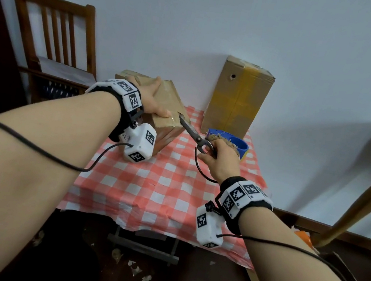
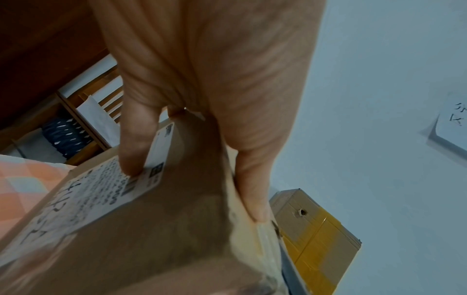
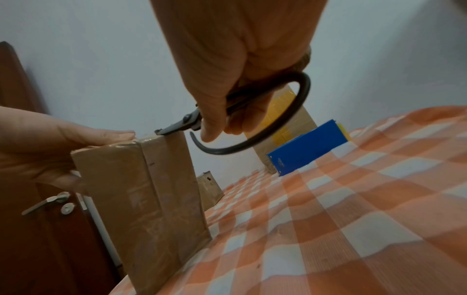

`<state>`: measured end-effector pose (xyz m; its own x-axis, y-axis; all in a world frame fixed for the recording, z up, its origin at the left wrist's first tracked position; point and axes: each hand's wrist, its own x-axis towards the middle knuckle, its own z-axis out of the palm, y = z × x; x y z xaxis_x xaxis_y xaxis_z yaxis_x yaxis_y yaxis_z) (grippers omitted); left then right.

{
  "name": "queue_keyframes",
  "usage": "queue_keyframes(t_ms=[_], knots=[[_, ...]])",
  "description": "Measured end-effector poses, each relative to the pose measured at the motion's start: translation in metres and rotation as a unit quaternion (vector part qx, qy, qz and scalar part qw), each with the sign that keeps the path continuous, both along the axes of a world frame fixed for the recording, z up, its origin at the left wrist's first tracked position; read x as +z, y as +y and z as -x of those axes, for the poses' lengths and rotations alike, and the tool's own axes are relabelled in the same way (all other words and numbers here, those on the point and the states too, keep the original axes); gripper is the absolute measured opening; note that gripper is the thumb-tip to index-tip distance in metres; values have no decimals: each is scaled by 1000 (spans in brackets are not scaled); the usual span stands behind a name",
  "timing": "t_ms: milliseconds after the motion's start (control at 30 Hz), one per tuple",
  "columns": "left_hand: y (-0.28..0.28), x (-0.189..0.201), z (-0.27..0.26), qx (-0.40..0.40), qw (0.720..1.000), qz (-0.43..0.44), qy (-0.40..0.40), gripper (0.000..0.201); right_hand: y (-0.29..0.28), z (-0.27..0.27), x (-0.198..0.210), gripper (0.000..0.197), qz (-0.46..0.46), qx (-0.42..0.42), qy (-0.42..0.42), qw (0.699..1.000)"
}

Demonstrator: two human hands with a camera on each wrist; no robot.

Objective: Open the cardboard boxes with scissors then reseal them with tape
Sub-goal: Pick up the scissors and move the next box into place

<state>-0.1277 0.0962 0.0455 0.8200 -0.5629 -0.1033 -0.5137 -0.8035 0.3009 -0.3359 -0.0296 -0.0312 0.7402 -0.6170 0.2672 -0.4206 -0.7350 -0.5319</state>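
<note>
Scissors point(image 1: 194, 134) tip at box point(image 1: 165, 137) edge — contact unclear

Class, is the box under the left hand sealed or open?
Sealed: the box has flaps closed, tape over the seam; scissors only reach its top edge.

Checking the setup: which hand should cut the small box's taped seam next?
Right: the right hand grips the scissors, tips at the taped edge of the small box, which the left hand steadies.
</note>
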Motion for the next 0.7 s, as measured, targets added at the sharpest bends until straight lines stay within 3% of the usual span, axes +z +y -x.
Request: queue_keyframes(t_ms=[100, 233, 367, 467, 567, 700], knots=[[-1, 1, 2, -5, 1000, -11, -3, 132, -4, 2, 5, 16, -8, 22, 16, 1000], [0, 3, 4, -13, 1000, -20, -17, 130, -19, 8, 47, 35, 22, 20, 75, 997], [1, 5, 11, -21, 999, -28, -42, 118, -24, 10, 90, 20, 114, 32, 160, 980], [-2, 5, 17, -35, 998, -18, -48, 115, -22, 7, 99, 15, 140, 24, 196, 970], [-3, 4, 15, -38, 998, -15, -39, 116, -29, 7, 88, 16, 66, 28, 182, 981], [1, 5, 6, -29, 998, -30, -40, 121, -30, 11, 55, 24, -105, 34, 94, 989]])
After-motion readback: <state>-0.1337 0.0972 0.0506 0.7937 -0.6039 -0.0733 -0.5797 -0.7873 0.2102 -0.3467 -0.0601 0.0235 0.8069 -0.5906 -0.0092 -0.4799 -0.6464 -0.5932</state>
